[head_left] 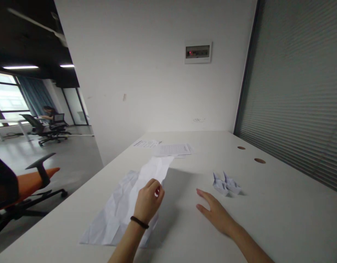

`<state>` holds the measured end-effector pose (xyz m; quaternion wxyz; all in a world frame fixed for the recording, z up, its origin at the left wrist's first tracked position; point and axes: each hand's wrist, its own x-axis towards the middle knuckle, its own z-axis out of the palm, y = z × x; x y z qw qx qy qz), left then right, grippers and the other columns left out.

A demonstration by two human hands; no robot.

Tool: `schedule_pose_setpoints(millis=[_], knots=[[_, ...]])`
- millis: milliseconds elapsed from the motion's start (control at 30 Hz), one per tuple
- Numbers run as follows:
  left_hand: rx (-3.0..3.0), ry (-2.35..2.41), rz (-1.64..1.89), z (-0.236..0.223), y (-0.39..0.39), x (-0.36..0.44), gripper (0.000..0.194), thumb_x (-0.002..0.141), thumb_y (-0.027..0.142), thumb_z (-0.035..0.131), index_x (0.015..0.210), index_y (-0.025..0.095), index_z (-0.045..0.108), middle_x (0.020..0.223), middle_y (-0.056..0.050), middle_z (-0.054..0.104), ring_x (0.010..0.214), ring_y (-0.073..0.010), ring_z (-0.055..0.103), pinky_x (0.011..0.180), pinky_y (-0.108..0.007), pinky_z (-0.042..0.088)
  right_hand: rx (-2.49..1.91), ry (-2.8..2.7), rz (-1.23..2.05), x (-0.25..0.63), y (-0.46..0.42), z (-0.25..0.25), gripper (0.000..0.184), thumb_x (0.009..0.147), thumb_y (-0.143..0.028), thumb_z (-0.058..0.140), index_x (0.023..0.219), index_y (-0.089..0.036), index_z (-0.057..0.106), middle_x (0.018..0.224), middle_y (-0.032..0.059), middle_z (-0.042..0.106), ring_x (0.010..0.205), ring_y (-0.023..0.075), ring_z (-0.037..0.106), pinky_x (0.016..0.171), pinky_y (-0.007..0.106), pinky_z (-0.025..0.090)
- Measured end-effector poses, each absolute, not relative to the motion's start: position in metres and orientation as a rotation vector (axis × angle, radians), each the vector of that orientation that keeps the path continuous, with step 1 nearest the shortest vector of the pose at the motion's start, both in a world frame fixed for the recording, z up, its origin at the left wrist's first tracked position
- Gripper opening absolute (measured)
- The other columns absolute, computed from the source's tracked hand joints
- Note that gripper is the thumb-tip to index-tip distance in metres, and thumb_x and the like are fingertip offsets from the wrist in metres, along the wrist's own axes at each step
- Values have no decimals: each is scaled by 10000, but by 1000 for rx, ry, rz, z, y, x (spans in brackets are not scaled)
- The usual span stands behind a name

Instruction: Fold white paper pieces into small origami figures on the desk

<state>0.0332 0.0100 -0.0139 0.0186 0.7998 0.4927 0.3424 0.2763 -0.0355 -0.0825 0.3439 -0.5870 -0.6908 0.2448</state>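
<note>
My left hand (148,200), with a black band at the wrist, is closed in a pinch on a crumpled white sheet of paper (154,170) and lifts it above another creased white sheet (113,215) lying on the white table (267,219). My right hand (215,213) rests flat on the table with fingers stretched out, holding nothing. Beyond its fingertips sit two small folded paper figures (226,183).
Printed sheets (172,149) lie farther back on the table. Two round cable holes (259,160) sit near the right wall with blinds. An orange and black office chair (23,186) stands left of the table. A person sits at a distant desk (48,115).
</note>
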Motion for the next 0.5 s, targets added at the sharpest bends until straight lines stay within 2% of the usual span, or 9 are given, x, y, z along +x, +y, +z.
schedule_pose_setpoints(millis=[100, 200, 367, 500], knots=[[2479, 1192, 1048, -25, -2, 52, 211, 794, 196, 341, 651, 191, 497, 715, -19, 526, 569, -103, 503, 536, -198, 419, -1313, -1627, 923, 269, -34, -84, 651, 759, -504, 462, 1308, -213, 269, 1245, 113, 479, 1137, 206, 445, 952, 395, 333], [2561, 924, 924, -39, -15, 71, 164, 754, 149, 383, 658, 187, 511, 714, -19, 539, 571, -103, 506, 552, -197, 422, -1069, -1576, 1120, 261, -34, -83, 674, 726, -545, 486, 1284, -212, 307, 1189, 111, 527, 1084, 224, 490, 904, 398, 377], [2686, 552, 769, -47, -24, 82, 120, 748, 159, 459, 752, 198, 573, 814, -16, 597, 730, -126, 550, 682, -209, 431, -1166, -1429, 946, 258, -30, -82, 413, 720, -392, 516, 1080, -189, 511, 1084, 88, 600, 1041, 242, 518, 919, 403, 370], [2629, 759, 943, -43, -13, 71, 180, 799, 187, 417, 871, 216, 580, 895, -24, 594, 851, -153, 539, 798, -268, 416, -1315, -1313, 800, 272, -22, -85, 330, 625, -260, 496, 938, -171, 552, 953, 88, 648, 900, 258, 582, 822, 401, 439]])
